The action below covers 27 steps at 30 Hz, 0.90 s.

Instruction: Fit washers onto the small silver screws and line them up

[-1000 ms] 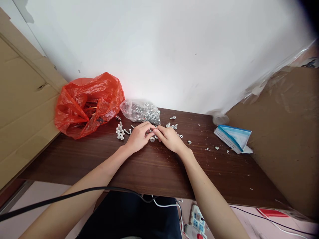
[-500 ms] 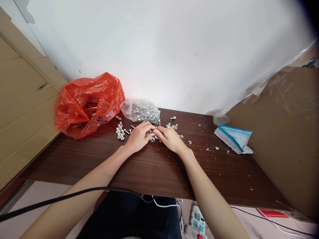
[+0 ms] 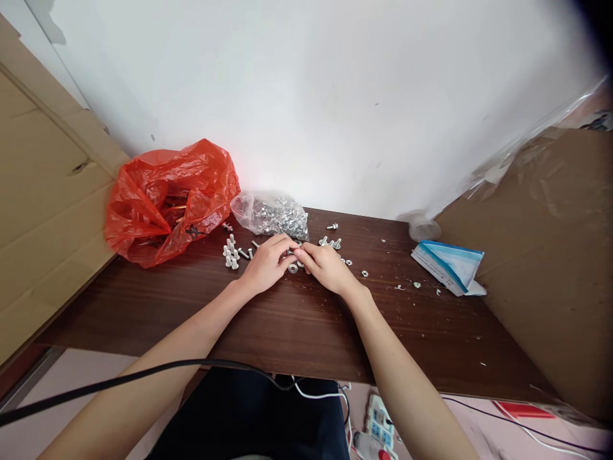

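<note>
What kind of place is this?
Probably a little work corner, at home or in a small workshop: a brown table against a white wall, with loose bolts and a clear bag of metal bits.

We see bare metal with a dull silver sheen on the bolts and the flat washer; the small metal piece shows a little shine; the surface is dark, wood-grained and smooth, with a soft gloss. We find thin, crinkled, glossy plastic in the red bag and clear, wrinkled plastic in the bag of hardware; the wall looks matt and mostly smooth; the left cardboard is matt and creased; the trousers are dark, matt cloth.
</note>
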### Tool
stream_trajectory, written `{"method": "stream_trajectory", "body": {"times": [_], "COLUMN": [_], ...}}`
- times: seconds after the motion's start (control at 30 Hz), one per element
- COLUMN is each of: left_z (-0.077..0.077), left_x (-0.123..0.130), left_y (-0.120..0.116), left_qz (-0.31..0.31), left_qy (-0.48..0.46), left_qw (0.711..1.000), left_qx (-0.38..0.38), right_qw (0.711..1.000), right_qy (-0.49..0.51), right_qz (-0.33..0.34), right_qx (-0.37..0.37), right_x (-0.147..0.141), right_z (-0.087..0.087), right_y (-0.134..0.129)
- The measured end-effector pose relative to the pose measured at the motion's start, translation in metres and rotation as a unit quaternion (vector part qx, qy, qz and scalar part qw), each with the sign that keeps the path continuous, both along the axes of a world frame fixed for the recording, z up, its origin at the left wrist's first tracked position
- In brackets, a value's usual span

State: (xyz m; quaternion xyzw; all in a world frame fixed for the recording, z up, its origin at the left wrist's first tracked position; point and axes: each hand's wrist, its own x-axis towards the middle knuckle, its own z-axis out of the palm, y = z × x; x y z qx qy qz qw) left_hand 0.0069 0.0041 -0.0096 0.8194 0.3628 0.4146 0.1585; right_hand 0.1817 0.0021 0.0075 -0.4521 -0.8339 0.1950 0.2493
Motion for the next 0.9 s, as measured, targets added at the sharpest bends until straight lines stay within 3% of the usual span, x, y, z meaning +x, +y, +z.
{"method": "stream_trajectory", "body": {"times": [0.9], "left_z": [0.0031], "left_x": [0.0001], "left_y": [0.0006], "left_qz": [0.011], "left_qy": [-0.046], "left_qw": [0.999], "left_qx": [-0.003], "right_qw": [1.0], "right_qy": [0.005], "right_qz": [0.001], "right_qx": [-0.017], "right_x": [-0.0005], "right_z": [0.0004], "right_y": [-0.0023]}}
